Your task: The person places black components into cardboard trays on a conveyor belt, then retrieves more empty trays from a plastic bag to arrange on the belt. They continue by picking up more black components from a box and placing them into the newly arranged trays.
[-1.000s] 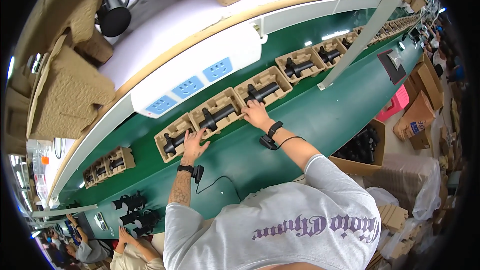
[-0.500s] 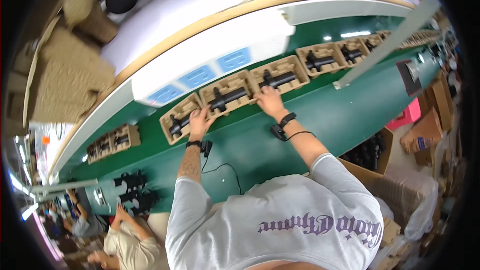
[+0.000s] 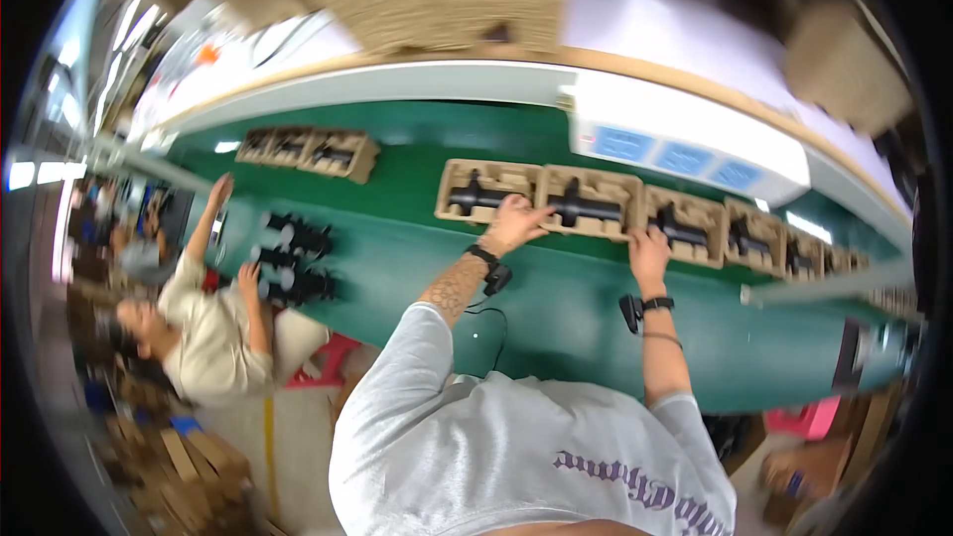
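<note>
A row of brown moulded-pulp trays (image 3: 593, 175) lies along the green bench, each tray with a black, scope-like tube (image 3: 586, 209) in it. My left hand (image 3: 513, 225) grips where the leftmost tray (image 3: 489, 167) of this run meets its right neighbour, thumb and fingers over the rims. My right hand (image 3: 650, 253) holds the right end of that neighbouring tray, fingertips on the rim beside the third tray (image 3: 685, 197). Both wrists carry a black band with a small black device. Parts of the fingertips are hidden among tray walls and tubes.
Further left stand several more filled trays (image 3: 347, 171). Black cylindrical parts (image 3: 298, 258) sit on the bench near a co-worker (image 3: 213, 333), whose arm reaches toward those trays. A white box (image 3: 685, 129) with blue labels borders the row; a pale post (image 3: 824, 293) rises at right.
The trays under my hands have slid left past the white box, and my hands moved with them. My view has swung left. The co-worker has raised an arm toward the left trays.
</note>
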A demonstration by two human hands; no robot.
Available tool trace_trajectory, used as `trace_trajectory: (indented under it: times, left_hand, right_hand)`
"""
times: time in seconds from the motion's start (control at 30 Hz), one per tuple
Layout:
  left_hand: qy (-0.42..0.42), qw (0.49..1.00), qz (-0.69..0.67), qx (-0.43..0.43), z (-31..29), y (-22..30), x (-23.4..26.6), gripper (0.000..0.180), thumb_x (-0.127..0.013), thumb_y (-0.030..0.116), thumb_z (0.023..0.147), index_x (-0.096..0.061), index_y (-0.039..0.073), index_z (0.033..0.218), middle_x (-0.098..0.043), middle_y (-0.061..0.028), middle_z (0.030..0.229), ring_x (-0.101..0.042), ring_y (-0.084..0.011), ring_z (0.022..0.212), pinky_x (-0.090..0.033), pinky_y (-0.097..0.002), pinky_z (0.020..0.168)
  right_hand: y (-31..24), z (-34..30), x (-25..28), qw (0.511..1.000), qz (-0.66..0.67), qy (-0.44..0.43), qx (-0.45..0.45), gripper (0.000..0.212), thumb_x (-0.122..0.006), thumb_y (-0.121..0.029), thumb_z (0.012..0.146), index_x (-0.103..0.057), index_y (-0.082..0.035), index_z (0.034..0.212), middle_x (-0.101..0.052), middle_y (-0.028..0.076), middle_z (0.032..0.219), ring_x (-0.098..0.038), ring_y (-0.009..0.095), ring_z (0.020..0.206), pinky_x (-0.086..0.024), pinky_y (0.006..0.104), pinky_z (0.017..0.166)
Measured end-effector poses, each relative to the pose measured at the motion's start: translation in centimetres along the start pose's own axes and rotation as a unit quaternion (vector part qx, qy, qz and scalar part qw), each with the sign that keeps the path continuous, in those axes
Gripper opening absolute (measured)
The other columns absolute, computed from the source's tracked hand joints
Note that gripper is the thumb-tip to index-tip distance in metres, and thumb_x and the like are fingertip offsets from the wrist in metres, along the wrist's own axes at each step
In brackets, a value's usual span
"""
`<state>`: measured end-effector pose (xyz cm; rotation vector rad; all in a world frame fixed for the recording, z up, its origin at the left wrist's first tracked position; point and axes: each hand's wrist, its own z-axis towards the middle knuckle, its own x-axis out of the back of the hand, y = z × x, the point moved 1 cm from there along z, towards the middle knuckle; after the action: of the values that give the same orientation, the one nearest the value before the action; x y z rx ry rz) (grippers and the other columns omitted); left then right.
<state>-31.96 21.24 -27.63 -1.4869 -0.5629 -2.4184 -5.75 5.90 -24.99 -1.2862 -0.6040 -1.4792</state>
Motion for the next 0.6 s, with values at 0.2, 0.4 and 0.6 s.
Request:
trace_trajectory:
  times: [0.2,0.4,0.6]
  left_hand:
    - [0.048,0.988,-0.047,0.14,-3.9,4.5,5.4,0.063,-0.061,0.016,0.074,-0.038,0.016,0.133,-0.048,-0.0104,0.118,-0.041,-0.0279,0.116,-0.027,-0.0459,0.102]
    - [0.087,0.916,-0.073,0.384,-18.2,3.5,5.5,0.059,-0.055,0.013,0.076,-0.037,0.008,0.132,-0.046,-0.0171,0.124,-0.04,-0.0336,0.118,-0.031,-0.0442,0.099]
    - [0.129,0.817,-0.019,0.561,-31.5,2.3,5.8,0.049,-0.051,0.017,0.081,-0.04,0.004,0.127,-0.047,-0.0191,0.123,-0.04,-0.034,0.117,-0.03,-0.0429,0.099]
  right_hand:
    - [0.3,-1.2,0.1,0.998,-0.043,-0.038,-0.007,0.052,-0.058,-0.006,0.073,-0.053,-0.026,0.122,-0.048,0.012,0.113,-0.039,0.032,0.114,-0.029,0.0507,0.097]
    - [-4.3,-3.6,0.4,0.996,0.02,0.091,0.01,0.063,-0.057,0.0,0.074,-0.041,-0.019,0.132,-0.033,0.016,0.134,-0.023,0.039,0.128,-0.017,0.057,0.104]
    - [-14.5,-9.2,0.1,0.976,0.184,0.046,0.108,0.055,-0.051,0.001,0.07,-0.044,-0.005,0.124,-0.036,0.016,0.131,-0.026,0.038,0.127,-0.022,0.0494,0.104]
